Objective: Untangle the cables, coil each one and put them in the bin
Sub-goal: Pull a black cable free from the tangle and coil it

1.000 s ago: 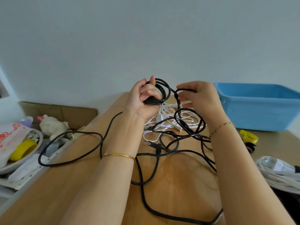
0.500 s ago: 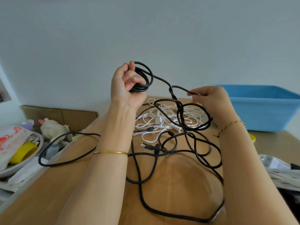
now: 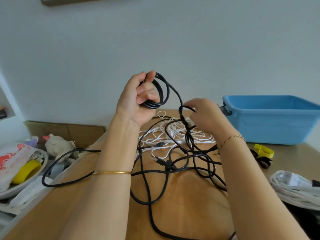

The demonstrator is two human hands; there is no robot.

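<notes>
Both on black cable (image 3: 180, 101) — L hand (image 3: 138, 99) fists coil (image 3: 164, 97), R hand (image 3: 206, 115) pinches.

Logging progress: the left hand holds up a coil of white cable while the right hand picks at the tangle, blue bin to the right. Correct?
No: in the head view the coil in the left hand is black, not white. The rest holds: right hand at the tangle, blue bin to the right.

A yellow roll (image 3: 26, 171) lies in a bowl (image 3: 10, 191) near a plush toy (image 3: 58, 144).
</notes>
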